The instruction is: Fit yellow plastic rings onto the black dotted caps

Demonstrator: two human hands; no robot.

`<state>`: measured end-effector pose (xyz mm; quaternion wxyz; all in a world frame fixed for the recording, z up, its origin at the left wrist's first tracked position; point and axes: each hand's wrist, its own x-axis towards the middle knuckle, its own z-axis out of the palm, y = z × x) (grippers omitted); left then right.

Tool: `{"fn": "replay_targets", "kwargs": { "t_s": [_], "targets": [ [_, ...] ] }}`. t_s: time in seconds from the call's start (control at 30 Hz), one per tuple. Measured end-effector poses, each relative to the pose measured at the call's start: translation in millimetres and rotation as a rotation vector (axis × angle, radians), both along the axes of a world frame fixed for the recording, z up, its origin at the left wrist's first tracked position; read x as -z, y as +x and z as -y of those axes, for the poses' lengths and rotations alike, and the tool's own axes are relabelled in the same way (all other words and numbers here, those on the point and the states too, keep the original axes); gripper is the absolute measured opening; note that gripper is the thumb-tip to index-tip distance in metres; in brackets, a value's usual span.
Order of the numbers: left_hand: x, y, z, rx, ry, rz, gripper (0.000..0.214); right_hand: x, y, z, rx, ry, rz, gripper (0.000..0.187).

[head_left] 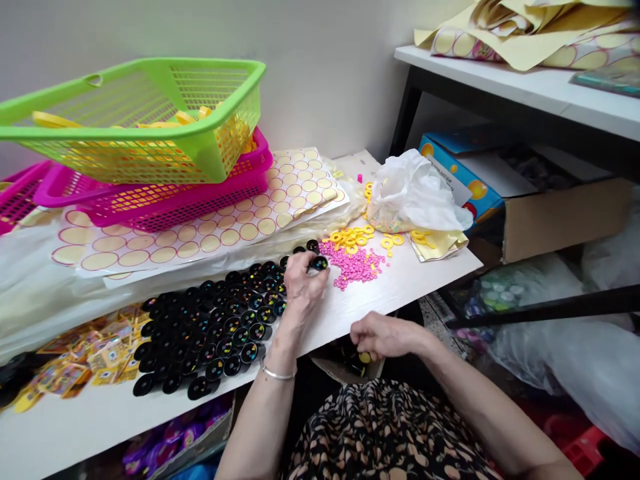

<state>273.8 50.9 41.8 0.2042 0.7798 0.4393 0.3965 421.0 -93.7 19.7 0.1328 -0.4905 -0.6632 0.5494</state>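
My left hand (303, 283) is over the table with its fingers closed around a small black cup (319, 264), whose round mouth faces me. Beside it stand several rows of similar black cups (220, 320), with tiny coloured bits inside many of them. Just right of that hand lies a heap of small pink beads (357, 265), with yellow rings (351, 237) behind it. My right hand (383, 335) hangs by the table's front edge, fingers curled. Below its fingertips a yellow disc (365, 358) shows over an open box (330, 371); whether the fingers hold it is unclear.
A green basket (200, 157) of yellow parts sits on a pink basket (200, 207), over sheets of round stickers (230, 237). Printed cards (107, 350) lie left. A white plastic bag (420, 190) and an open cardboard box (560, 220) are at right, under a shelf (540, 87).
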Motion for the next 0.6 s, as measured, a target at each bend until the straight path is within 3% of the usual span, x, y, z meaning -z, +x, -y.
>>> {"fn": "replay_targets", "kwargs": {
  "t_s": [0.07,0.2,0.4,0.6],
  "targets": [
    [6.6,-9.3,15.1,-0.005,-0.107,0.06,0.024,-7.4,9.4,-6.6,0.186,0.132,-0.048,0.013],
    [27.7,-19.2,40.5,-0.032,-0.286,0.099,0.026,-2.6,6.2,-29.6,0.474,0.526,0.227,0.013],
    [49.1,-19.9,48.7,-0.045,-0.367,0.169,0.031,13.9,-11.9,-51.1,0.462,0.642,0.563,0.017],
    [54.9,-21.1,49.2,-0.021,-0.341,0.235,0.032,8.1,-14.9,-51.3,0.361,0.668,0.698,0.019]
  ]
}}
